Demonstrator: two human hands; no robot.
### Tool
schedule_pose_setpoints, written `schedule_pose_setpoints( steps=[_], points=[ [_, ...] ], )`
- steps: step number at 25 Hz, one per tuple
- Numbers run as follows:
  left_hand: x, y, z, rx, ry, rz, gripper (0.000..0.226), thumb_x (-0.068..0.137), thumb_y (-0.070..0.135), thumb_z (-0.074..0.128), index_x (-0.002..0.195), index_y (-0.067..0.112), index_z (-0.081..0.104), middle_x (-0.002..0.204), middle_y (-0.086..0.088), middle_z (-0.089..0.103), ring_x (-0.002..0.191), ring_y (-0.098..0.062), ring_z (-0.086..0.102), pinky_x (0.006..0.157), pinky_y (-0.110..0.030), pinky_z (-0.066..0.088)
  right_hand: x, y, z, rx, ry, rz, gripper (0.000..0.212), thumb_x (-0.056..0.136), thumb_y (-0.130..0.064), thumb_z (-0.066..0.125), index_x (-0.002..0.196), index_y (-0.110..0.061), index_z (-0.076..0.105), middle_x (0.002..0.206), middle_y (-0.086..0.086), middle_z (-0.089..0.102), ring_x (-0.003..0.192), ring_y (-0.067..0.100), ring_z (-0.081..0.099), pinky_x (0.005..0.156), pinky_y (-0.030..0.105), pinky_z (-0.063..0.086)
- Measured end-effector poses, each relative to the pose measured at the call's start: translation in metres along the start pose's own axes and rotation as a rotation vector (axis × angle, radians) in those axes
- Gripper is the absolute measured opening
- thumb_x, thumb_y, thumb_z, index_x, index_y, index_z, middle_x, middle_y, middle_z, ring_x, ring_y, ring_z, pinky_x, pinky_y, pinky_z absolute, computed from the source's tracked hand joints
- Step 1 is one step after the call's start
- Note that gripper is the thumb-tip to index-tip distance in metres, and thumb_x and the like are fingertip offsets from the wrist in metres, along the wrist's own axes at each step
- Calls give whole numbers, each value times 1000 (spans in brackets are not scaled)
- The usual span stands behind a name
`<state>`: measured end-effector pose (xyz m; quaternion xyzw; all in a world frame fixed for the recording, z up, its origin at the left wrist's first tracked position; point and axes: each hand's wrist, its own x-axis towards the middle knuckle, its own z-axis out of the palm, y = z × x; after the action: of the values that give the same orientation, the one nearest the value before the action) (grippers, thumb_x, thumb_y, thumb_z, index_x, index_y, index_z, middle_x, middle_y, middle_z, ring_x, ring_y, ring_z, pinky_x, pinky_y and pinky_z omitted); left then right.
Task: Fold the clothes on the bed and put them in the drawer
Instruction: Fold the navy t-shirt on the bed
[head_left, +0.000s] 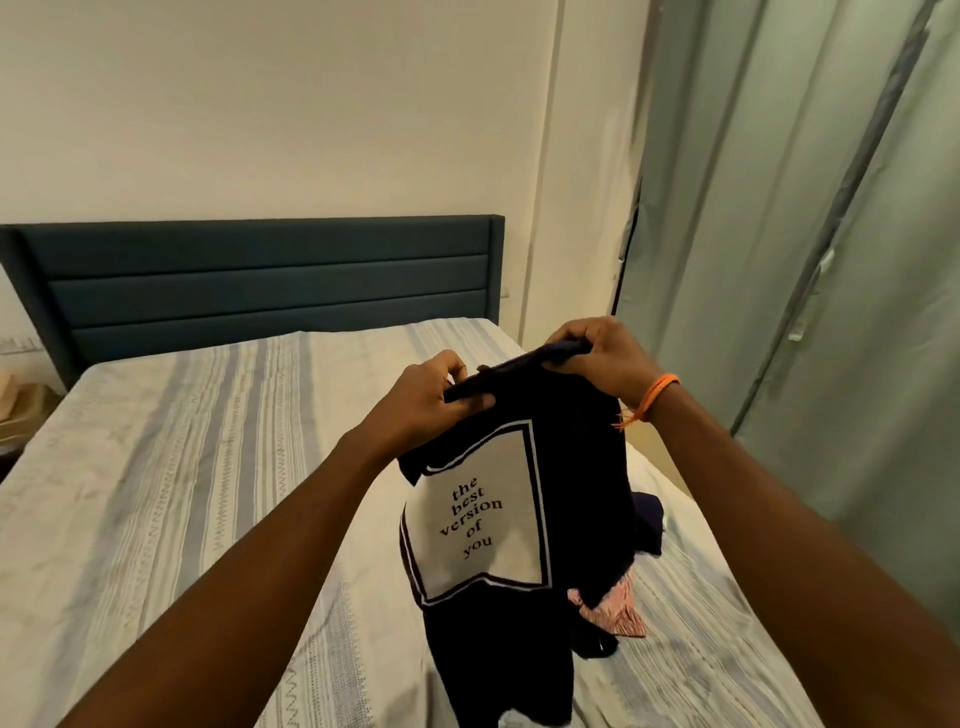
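A dark navy T-shirt (582, 467) with a white printed panel reading "the best version of you" hangs in the air above the bed (182, 467). My left hand (426, 400) grips its top edge on the left and my right hand (602, 358) grips the top edge on the right. The shirt's lower part droops down to the striped bedsheet. Behind it on the bed lie a pink-and-white patterned garment (615, 610) and another dark garment (649, 525), both partly hidden. No drawer is in view.
A dark blue padded headboard (260, 280) stands against the cream wall. Pale green curtains (805, 260) hang along the right side of the bed. A bedside surface with a beige object (21, 405) shows at the far left.
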<state>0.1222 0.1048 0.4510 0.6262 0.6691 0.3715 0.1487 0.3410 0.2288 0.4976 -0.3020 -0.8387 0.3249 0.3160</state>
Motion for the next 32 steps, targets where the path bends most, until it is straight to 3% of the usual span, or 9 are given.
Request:
schedule_pose_setpoints(
  steps=[5, 9, 12, 17, 21, 23, 25, 28, 32],
  points=[
    [-14, -28, 6, 438, -138, -95, 42, 74, 45, 79, 105, 20, 67, 93, 1, 69, 79, -17, 65, 74, -32, 58, 9, 0, -1, -120, 248, -133, 25, 73, 6, 76, 86, -12, 64, 80, 1, 63, 77, 16, 59, 71, 22, 53],
    [-24, -62, 0, 188, 247, -317, 6, 87, 15, 65, 88, 10, 66, 79, -1, 65, 71, -19, 62, 67, -36, 54, 13, 13, -18, -224, 314, -67, 25, 73, 10, 68, 74, -12, 57, 68, -3, 53, 66, 14, 50, 61, 26, 43],
    [-27, -61, -6, 34, 495, -343, 8, 91, 7, 61, 98, 8, 65, 86, -1, 62, 75, -13, 56, 71, -26, 45, 15, 20, -29, -494, 109, -46, 34, 77, -1, 73, 62, -23, 52, 65, -8, 51, 66, 17, 52, 58, 20, 36],
    [-34, -67, -21, 317, 476, -238, 5, 92, 12, 59, 90, 12, 64, 80, -5, 64, 66, -13, 54, 67, -27, 45, 17, 30, -52, -525, -207, 90, 29, 76, -16, 82, 67, -26, 57, 69, -5, 59, 67, 11, 56, 58, 17, 40],
    [-38, -70, -32, 440, 445, -125, 9, 92, 15, 63, 97, 9, 66, 86, -9, 67, 67, -13, 53, 68, -26, 45, 16, 57, -37, -806, 200, 165, 10, 81, -8, 52, 86, -17, 54, 81, 10, 57, 78, 36, 57, 65, 37, 44],
    [-44, -76, -31, 453, 496, -166, 11, 94, 14, 60, 101, 9, 66, 92, -9, 66, 70, -14, 52, 69, -26, 44, 11, 59, -20, -861, 248, 287, 17, 88, -13, 45, 97, -14, 60, 92, 17, 61, 84, 39, 59, 69, 37, 43],
    [-53, -87, -31, 346, 580, -316, 16, 98, 17, 53, 102, 8, 66, 95, -9, 66, 73, -15, 53, 71, -27, 45, 8, 59, -4, -682, 218, 464, 28, 94, -19, 40, 107, -7, 62, 99, 22, 64, 88, 40, 62, 73, 39, 47],
    [-67, -104, -26, 38, 545, -464, 25, 103, 23, 42, 103, 9, 63, 94, -7, 66, 75, -16, 57, 73, -27, 44, 2, 59, 21, 99, 45, 798, 37, 102, -31, 24, 124, -8, 42, 84, 25, 65, 70, 36, 66, 54, 35, 55],
    [-92, -115, -17, 205, 474, -360, 32, 104, 37, 34, 90, 17, 53, 74, 0, 59, 66, -17, 57, 57, -28, 37, 1, 74, 63, 599, 114, 878, 46, 103, -38, 29, 136, -9, 42, 117, 26, 59, 91, 43, 64, 56, 52, 57]
  ],
)
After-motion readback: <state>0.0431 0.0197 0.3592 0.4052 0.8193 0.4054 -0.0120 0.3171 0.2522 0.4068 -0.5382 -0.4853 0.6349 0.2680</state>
